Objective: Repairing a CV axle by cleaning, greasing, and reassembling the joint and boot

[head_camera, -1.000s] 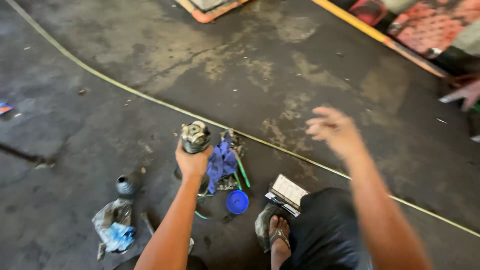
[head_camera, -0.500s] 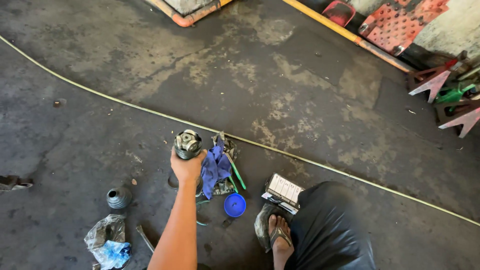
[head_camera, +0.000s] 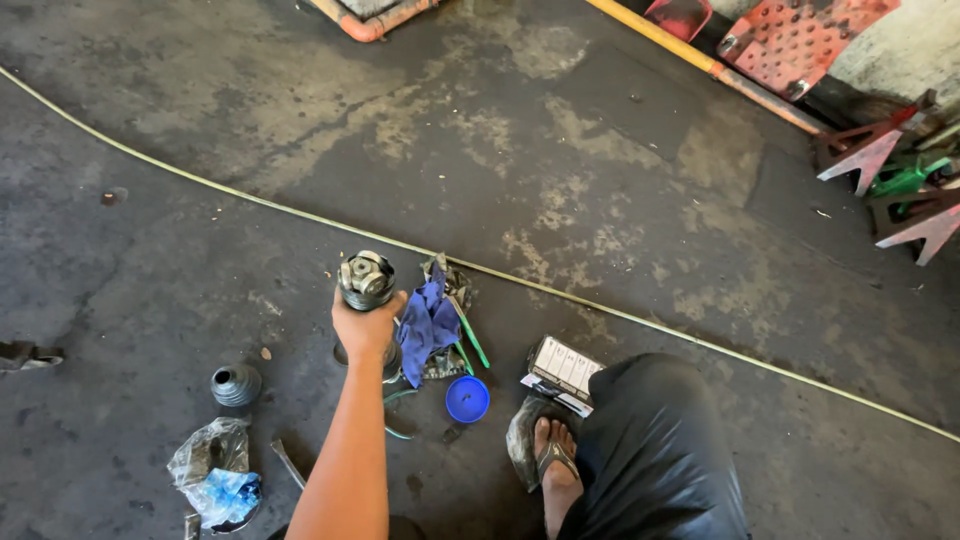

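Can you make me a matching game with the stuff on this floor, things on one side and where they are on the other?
Things:
1. metal joint
2. blue cloth
3. round blue lid
4. black rubber boot

Places:
A. flat on the floor near the sandalled foot
B. gripped in the left hand
C. standing alone, left of the arm
D. crumpled just right of the hand

Pairs: 1-B, 2-D, 3-A, 4-C

Left hand [head_camera: 366,325] around a greasy metal joint [head_camera: 366,277] beside a blue rag [head_camera: 428,322].
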